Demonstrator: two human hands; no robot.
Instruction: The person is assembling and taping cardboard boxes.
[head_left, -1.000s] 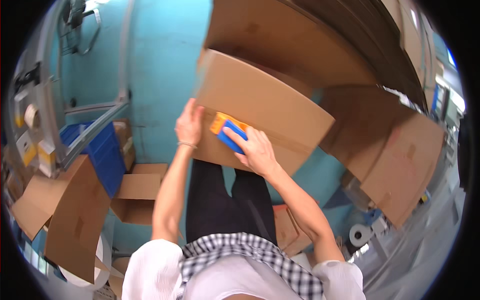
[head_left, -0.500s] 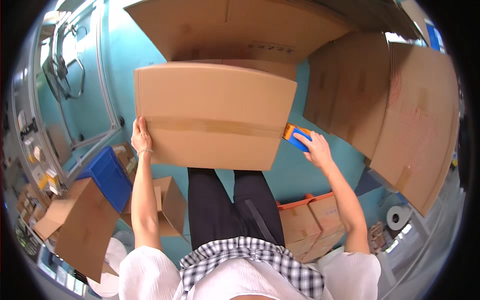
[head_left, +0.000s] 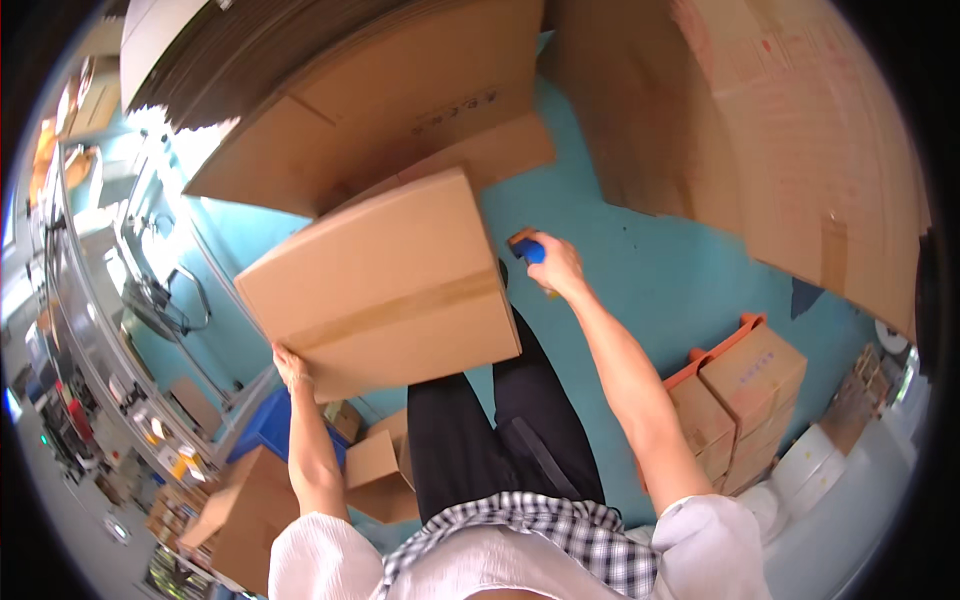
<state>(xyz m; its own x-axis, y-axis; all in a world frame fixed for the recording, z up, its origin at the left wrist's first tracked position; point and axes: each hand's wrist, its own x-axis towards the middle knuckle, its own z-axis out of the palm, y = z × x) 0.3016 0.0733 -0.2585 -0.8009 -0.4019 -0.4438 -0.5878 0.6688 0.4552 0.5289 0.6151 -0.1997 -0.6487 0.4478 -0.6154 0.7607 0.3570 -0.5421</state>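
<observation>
From the head camera, I am watching a person taping a cardboard box (head_left: 385, 290) that is sitting tilted over their lap, its taped seam running across the upper face. The left hand (head_left: 290, 365) is bracing the box's lower left corner, its grip curled around the edge with the fingers hidden underneath. The right hand (head_left: 556, 266) is hovering just off the box's right edge, its grip wrapped tight around a blue and orange tape dispenser (head_left: 528, 247).

I am judging the box to be light and probably empty, stiff along its folds but easy to dent on the broad faces, and rather smooth under the tape. The corners and bottom edge are looking like the safest places to take hold of it.

Around the person, large flattened cardboard sheets (head_left: 400, 90) are leaning overhead, and more folded cartons (head_left: 780, 150) are crowding the right side over the teal floor (head_left: 650, 270). Small sealed boxes (head_left: 745, 385) are standing stacked on an orange base beside the right elbow, with white rolls (head_left: 825, 460) lying just beyond. At the left, a blue bin (head_left: 275, 425) and open cartons (head_left: 380, 465) are sitting close by the left forearm, narrowing the room for swinging the box that way. A metal rack (head_left: 90, 330) is lining the far left.
</observation>
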